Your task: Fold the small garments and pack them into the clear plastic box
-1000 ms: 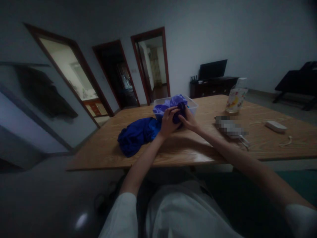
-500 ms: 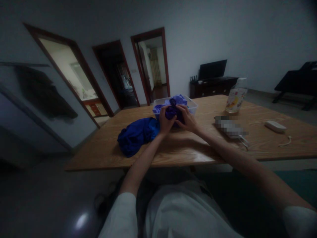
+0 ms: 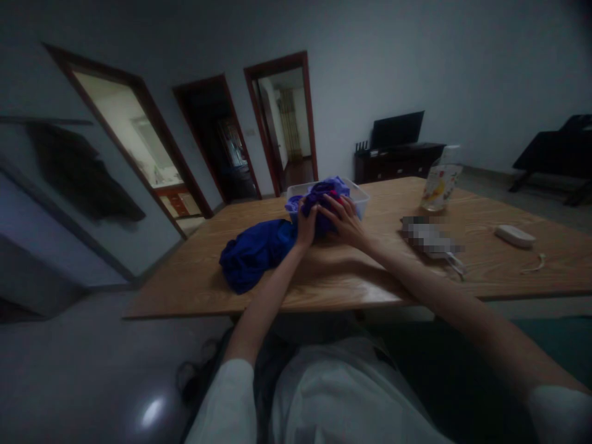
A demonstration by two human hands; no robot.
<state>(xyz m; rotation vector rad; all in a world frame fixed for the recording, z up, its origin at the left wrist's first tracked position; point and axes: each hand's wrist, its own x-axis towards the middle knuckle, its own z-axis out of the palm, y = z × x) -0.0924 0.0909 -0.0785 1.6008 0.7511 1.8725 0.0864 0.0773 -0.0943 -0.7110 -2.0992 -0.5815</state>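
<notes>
My left hand (image 3: 306,226) is closed on the left side of a dark purple cloth (image 3: 318,195), which is bunched up. On its right side my right hand (image 3: 346,223) presses, with its fingers bent over the bundle. A small pinkish-red patch shows by the right fingers. Just behind the hands stands a clear plastic bin (image 3: 361,198) with lavender cloth (image 3: 294,203) in it. The hands hide the bin's front, and I cannot tell whether the bundle touches the rim. To the left, near my left wrist, lies a crumpled blue cloth (image 3: 254,253).
All this is on a wooden table (image 3: 365,277). At the right stand a clear bottle with a floral print (image 3: 440,185), a blurred-out flat object with a strap (image 3: 430,237) and a white case with a cord (image 3: 515,236). A television (image 3: 398,129) is farther back.
The purple cloth has turned in my hands, and a pinkish-red patch has come into view. My right fingers have spread over its top. The blue cloth has stayed in place.
</notes>
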